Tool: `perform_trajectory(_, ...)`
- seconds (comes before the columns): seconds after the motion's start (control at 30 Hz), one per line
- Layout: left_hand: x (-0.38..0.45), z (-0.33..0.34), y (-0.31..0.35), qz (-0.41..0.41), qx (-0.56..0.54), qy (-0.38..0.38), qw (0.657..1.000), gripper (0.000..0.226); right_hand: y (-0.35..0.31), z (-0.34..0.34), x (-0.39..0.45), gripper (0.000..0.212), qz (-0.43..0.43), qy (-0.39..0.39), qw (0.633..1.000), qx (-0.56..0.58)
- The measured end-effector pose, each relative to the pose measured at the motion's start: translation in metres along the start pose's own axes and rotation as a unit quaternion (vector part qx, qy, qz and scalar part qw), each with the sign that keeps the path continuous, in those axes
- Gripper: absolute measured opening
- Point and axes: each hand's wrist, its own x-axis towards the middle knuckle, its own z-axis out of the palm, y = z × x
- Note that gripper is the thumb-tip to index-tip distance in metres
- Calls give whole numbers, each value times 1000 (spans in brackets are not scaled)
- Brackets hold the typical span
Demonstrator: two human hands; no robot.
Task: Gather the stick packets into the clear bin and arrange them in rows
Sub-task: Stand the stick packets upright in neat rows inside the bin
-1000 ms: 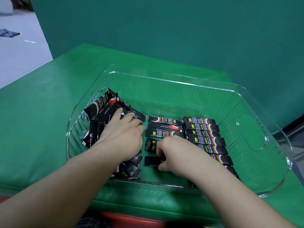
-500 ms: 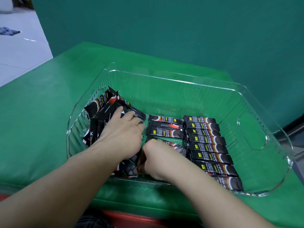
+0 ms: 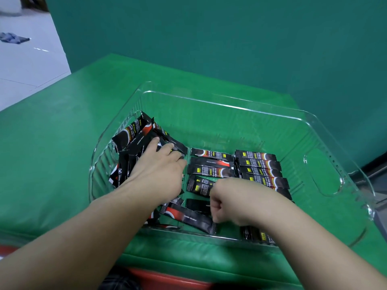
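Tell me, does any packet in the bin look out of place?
Yes. One stick packet lies diagonally by the near wall of the clear bin, under the right hand, askew to the neat rows. The jumbled pile under the left hand remains unsorted.

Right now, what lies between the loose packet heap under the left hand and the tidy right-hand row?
In the head view, a shorter middle row of flat packets lies between the loose heap under the left hand and the right-hand row.
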Motion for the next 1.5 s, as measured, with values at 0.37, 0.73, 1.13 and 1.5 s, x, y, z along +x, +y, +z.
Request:
perform_trajectory(0.37,1,0,1,-5,7,-1,1000,48,-23,23,41,25,56,148,970,184)
perform_trajectory(0.73,1,2,1,-1,3,11,1000,47,-31,21,42,29,71,130,975,167)
perform_trajectory(1.13,0,0,0,1,-13,2,1000,52,24,-10,-4,11,44,124,932,338)
perform_trajectory(1.5,-4,-7,2,9,9,-41,999,68,13,4,-11,5,70,103,971,205)
